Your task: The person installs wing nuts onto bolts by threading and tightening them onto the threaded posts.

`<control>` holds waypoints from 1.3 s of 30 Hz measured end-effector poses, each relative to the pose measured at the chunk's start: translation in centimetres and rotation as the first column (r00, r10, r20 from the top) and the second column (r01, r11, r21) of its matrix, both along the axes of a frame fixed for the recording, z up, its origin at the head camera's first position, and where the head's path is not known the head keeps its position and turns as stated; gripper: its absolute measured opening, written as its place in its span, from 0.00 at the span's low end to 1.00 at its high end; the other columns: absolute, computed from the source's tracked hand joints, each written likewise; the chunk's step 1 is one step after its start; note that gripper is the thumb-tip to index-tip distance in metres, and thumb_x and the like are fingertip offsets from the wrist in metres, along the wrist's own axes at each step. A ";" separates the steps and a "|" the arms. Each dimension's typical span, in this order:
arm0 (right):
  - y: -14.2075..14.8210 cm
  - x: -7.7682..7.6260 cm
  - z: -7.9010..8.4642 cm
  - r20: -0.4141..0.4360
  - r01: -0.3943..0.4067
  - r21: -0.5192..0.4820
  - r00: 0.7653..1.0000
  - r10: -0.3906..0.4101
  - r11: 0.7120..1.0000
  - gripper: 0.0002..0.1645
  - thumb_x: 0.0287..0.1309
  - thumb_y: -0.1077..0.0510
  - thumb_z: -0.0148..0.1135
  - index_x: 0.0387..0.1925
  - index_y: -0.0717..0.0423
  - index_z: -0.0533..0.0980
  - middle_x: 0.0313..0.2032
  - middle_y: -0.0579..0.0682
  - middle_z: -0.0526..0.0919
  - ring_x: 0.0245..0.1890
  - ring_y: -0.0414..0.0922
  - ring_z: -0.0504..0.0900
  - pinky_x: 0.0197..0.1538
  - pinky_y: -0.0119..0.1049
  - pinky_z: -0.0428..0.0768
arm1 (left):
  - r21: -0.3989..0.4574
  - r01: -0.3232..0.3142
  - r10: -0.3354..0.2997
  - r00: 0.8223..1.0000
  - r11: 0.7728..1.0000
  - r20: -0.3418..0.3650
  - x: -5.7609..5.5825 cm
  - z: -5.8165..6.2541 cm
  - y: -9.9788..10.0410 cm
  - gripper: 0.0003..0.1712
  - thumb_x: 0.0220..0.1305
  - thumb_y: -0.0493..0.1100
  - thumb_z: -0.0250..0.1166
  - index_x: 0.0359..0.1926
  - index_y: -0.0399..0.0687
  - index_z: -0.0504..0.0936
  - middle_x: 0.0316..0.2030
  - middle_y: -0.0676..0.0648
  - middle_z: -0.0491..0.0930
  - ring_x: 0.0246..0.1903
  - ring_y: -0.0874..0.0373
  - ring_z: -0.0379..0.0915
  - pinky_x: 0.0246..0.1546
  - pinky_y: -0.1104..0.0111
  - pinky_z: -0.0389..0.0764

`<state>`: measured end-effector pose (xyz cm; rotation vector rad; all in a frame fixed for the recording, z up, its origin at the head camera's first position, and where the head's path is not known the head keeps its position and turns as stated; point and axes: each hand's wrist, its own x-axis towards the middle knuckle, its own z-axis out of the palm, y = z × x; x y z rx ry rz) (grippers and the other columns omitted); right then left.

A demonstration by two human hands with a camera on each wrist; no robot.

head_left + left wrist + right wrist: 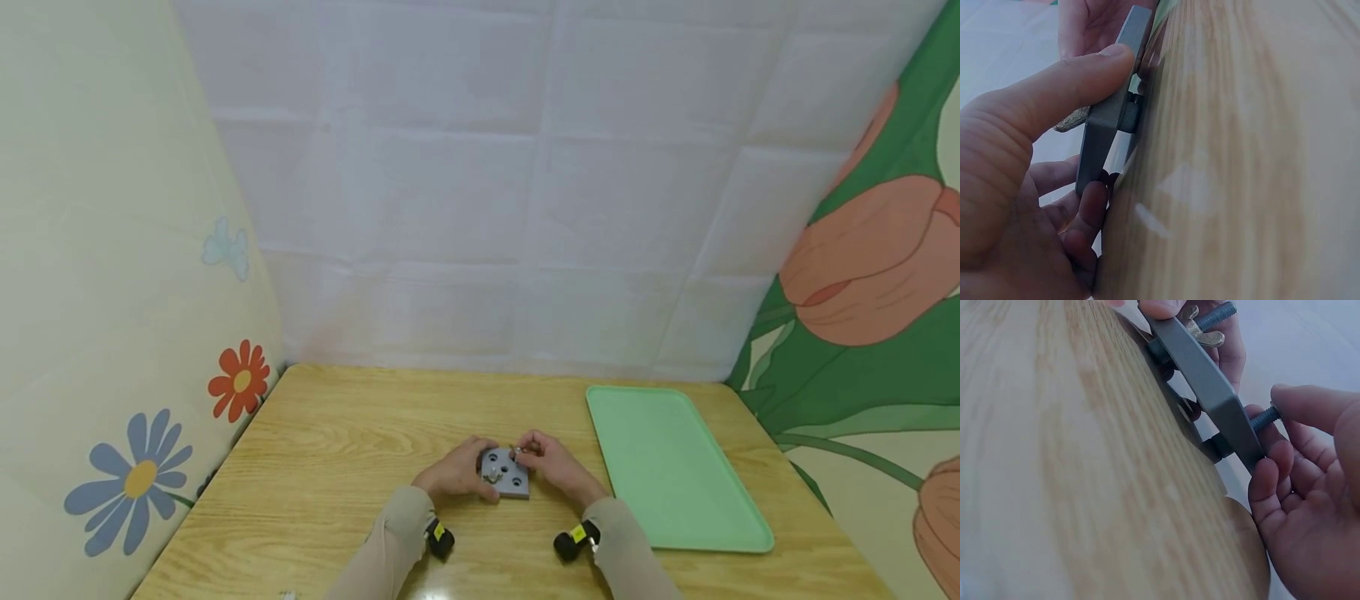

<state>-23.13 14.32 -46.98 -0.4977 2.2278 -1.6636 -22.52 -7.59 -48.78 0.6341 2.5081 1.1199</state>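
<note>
My left hand (453, 472) grips the left side of a grey metal plate (517, 468), thumb on the near side and fingers at the far side. The plate has several holes and is held just over the table, with bolt heads beneath it. A brass-coloured wing nut (1211, 339) sits on one upright bolt (1217, 317) near the left hand. At the far right corner, my right hand (558, 468) pinches a small brass-coloured wing nut (516, 451) at the tip of a second bolt (1265, 419). The fingers mostly hide that nut in the right wrist view.
A light green tray (675, 467) lies on the wooden table (360, 425) to the right of the hands. A small metallic piece (288, 595) shows at the bottom edge of the head view. White cloth hangs behind the table, with patterned cloths at both sides.
</note>
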 end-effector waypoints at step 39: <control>0.5 -1.8 -3.2 -0.020 0.004 0.003 1.000 -0.004 1.000 0.08 0.63 0.61 0.58 0.40 0.62 0.72 0.39 0.50 0.80 0.39 0.42 0.74 0.41 0.34 0.71 | -0.017 0.004 -0.004 1.000 1.000 -0.019 0.0 0.0 0.1 0.47 0.46 0.52 0.76 0.65 0.44 0.65 0.54 0.48 0.67 0.47 0.58 0.66 0.52 0.61 0.67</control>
